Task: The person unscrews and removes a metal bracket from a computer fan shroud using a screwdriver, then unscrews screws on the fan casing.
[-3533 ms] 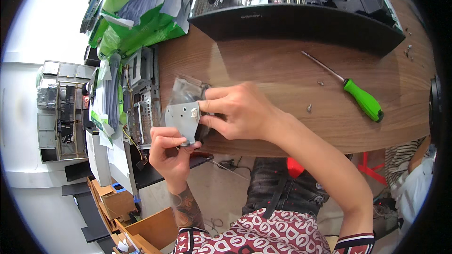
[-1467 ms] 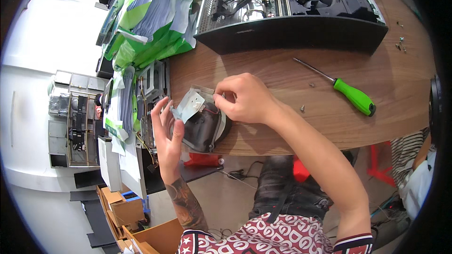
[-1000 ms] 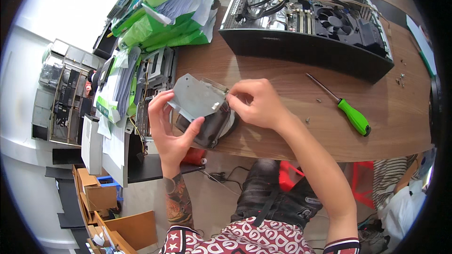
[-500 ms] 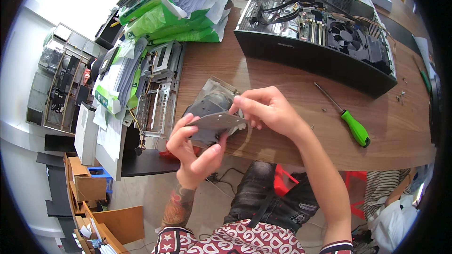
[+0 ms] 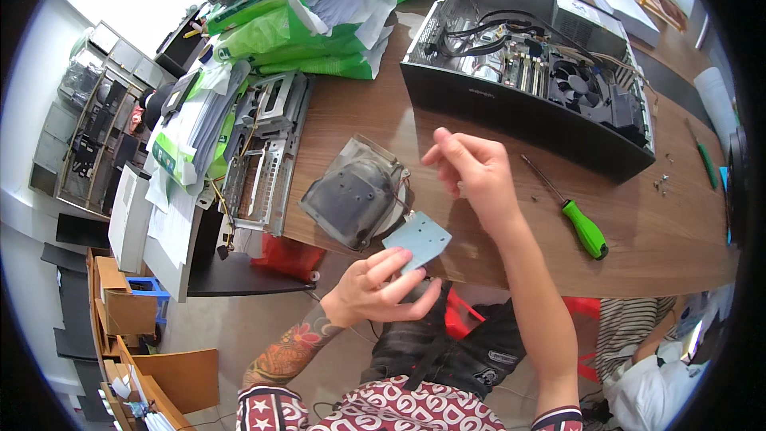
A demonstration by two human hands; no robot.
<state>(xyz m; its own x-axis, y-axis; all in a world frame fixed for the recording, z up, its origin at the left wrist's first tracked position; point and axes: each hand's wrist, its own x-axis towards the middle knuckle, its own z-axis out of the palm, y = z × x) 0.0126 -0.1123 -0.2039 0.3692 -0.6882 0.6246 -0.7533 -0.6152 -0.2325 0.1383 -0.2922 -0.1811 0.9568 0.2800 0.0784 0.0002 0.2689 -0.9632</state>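
Observation:
My left hand (image 5: 383, 287) grips a flat light-grey metal plate (image 5: 419, 240) with several small holes, close to the table's front edge. The plate is tilted and catches the light. Just behind it lies a dark, rounded plastic housing (image 5: 351, 195) with a thin cable along its right side. My right hand (image 5: 477, 172) is raised to the right of the housing, apart from the plate. Its fingers are curled together, and I cannot make out whether something small is between them. A screwdriver (image 5: 585, 227) with a green handle rests to its right.
An opened black computer case (image 5: 527, 108) stands at the back right, with a fan and cables inside. Small screws (image 5: 661, 183) lie right of the case. Paper stacks in green wrapping (image 5: 319, 40) and a metal drive frame (image 5: 267, 152) occupy the left.
My right hand has drawn away from the plate, up and right. My left hand has brought the plate down and right, off the housing, and its broad face now shows.

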